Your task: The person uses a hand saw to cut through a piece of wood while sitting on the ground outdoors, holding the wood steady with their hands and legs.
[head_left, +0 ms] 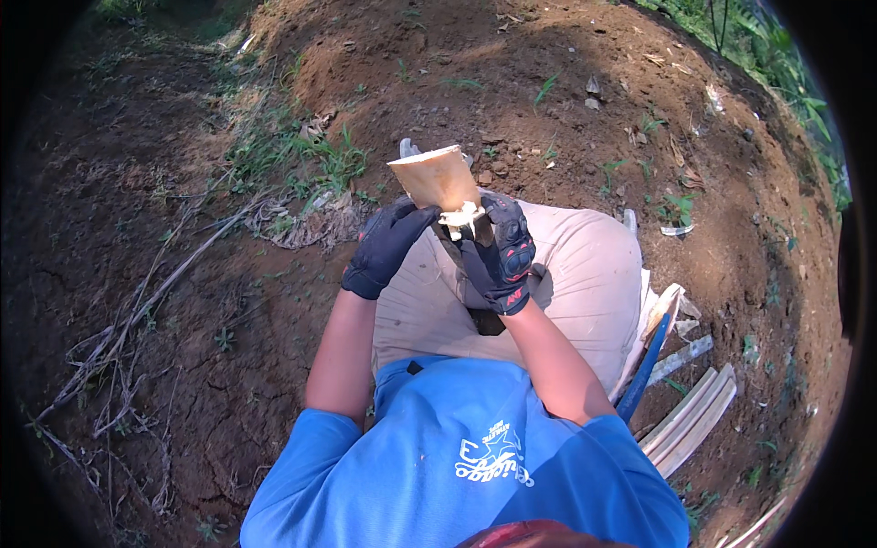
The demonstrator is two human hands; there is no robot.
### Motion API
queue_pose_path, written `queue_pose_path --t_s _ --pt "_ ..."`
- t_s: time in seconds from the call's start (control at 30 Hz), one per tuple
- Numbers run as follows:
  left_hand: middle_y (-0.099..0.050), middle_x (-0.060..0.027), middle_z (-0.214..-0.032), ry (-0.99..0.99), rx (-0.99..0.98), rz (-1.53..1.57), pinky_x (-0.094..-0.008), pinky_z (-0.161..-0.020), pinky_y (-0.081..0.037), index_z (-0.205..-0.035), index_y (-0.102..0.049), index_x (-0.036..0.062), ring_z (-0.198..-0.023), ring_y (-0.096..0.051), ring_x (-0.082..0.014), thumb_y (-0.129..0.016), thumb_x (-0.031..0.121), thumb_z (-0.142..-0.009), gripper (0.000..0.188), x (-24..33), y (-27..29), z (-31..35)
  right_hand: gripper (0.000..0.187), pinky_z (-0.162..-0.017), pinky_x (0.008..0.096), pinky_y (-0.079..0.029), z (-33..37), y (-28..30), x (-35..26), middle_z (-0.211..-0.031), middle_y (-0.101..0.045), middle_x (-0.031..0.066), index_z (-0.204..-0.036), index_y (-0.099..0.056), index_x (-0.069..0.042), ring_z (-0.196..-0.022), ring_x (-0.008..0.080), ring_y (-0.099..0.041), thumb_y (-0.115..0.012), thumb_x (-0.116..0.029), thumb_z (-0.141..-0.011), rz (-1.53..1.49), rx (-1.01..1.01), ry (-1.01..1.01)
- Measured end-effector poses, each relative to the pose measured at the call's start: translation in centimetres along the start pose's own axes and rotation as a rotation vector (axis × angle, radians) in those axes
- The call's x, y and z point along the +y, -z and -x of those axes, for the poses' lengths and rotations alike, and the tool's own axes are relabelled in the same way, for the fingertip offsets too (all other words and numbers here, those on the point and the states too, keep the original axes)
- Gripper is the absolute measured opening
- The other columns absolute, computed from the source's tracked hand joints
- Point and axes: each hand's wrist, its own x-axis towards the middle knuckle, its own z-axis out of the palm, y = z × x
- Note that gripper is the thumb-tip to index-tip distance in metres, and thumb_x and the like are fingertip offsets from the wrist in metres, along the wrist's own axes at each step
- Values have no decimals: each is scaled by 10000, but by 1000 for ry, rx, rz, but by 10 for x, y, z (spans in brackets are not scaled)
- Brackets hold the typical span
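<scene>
Between my two gloved hands, over my lap, is a pale tan piece (440, 178) with a broad, flat upper end; it looks like wood or plant stalk. Ragged white shreds (463, 216) hang at its lower end. My left hand (388, 242), in a black glove, is closed with its fingertips at the piece's lower left edge. My right hand (504, 256), in a black glove with red marks, is closed around the lower right end. Something dark shows beneath the shreds by the right fingers; I cannot make out what it is.
Pale, long strips (690, 420) lie on the soil at my right, beside a long blue thing (647, 365). Dry stems (137, 315) spread across the ground at left. Grass (333, 160) and dry leaves (320, 224) lie ahead on the brown, sloping earth (512, 100).
</scene>
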Motion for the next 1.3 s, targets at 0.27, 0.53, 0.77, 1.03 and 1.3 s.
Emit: queue_pose_path --t_s 0.27,0.53,0.77,1.03,1.3 --pt "-473 -242 -1596 -484 -326 614 -490 -1259 -340 -1583 -397 -31 -1502 -449 -357 -713 538 -925 925 41 36 -29 667 -936 437 -580 0 9 -7 -1236 -694 175 -1320 -605 -60 -1090 347 -712 -932 -266 -777 -178 -72 -70" --pt "-657 -132 -1139 -267 -399 507 -419 -1050 -495 -1256 -618 -27 -1114 -646 -258 -644 227 -892 445 38 -1 -43 695 -1016 423 -542 -18 22 -20 -1273 -659 144 -1359 -627 -63 -1167 317 -659 -933 -211 -753 -244 -92 -83" --pt "-607 -135 -1041 -301 -265 566 -438 -1012 -502 -1173 -615 -42 -1051 -630 -277 -611 217 -893 382 49 -21 -30 592 -953 438 -536 -5 -7 15 -1156 -673 122 -1207 -665 -96 -1089 332 -647 -921 -280 -705 -91 -176 -48" --pt "-577 -158 -1032 -258 -159 511 -482 -1023 -473 -1180 -563 -29 -1033 -593 -306 -599 330 -883 468 29 -11 -42 195 -807 439 -610 -18 -20 27 -1117 -694 124 -1140 -682 -123 -1010 301 -698 -639 -145 -951 3 -139 -25" --pt "-610 -200 -1047 -337 -259 405 -565 -1042 -469 -1143 -584 -42 -1022 -616 -354 -635 310 -832 473 45 -33 0 749 -1030 471 -507 12 20 -12 -1207 -648 110 -1273 -657 -100 -1153 338 -618 -971 -402 -665 -241 -114 -202"
